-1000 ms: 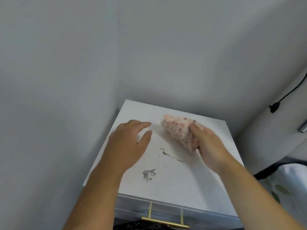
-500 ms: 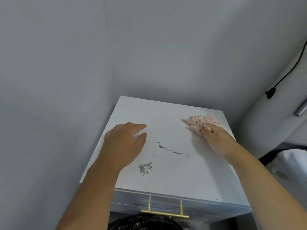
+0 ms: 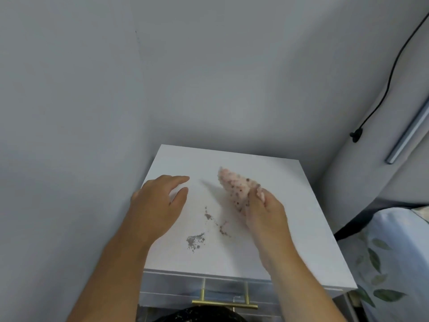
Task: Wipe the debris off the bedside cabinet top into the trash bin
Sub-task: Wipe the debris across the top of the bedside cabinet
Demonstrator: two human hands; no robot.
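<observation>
The white bedside cabinet top [image 3: 290,182] fills the middle of the head view. Grey-brown debris lies on it as a small pile [image 3: 195,240] toward the front and a thin streak [image 3: 216,220] behind it. My right hand [image 3: 264,212] grips a pink speckled cloth [image 3: 236,187] just right of the streak, the cloth sticking up and to the left. My left hand [image 3: 157,205] rests on the left part of the top, palm down, fingers loose and spread. The black-lined trash bin [image 3: 199,316] shows at the bottom edge, below the cabinet's front.
Grey walls close in behind and to the left of the cabinet. A drawer with a brass handle [image 3: 224,304] sits under the top. A bed with leaf-print bedding [image 3: 390,263] stands to the right. A black cable [image 3: 383,96] hangs on the right wall.
My right hand has swept the cloth from the back right of the top leftward and forward to the streak. The streak now lies shorter and bunched. My left hand stays put.
</observation>
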